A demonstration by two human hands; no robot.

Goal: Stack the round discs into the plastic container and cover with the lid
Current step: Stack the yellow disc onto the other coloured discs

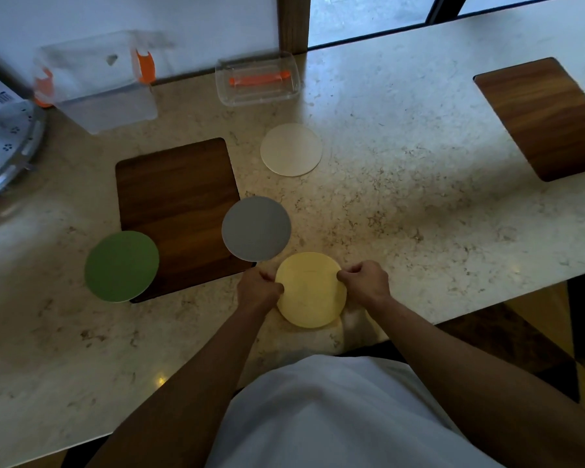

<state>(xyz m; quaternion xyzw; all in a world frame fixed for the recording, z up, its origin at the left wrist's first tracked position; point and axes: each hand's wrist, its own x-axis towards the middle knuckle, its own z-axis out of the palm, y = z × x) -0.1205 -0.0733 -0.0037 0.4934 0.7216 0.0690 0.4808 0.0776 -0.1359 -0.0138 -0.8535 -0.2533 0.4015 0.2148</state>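
Left hand [258,288]: pinched on the round yellow disc [310,290], left edge.
Right hand [363,280]: pinched on its right edge.

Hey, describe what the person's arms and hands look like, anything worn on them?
Both forearms are bare up to the frame edge: no sleeves in view. The left hand and right hand show no gloves; no rings, watch or bands can be made out. A white garment covers the torso below.
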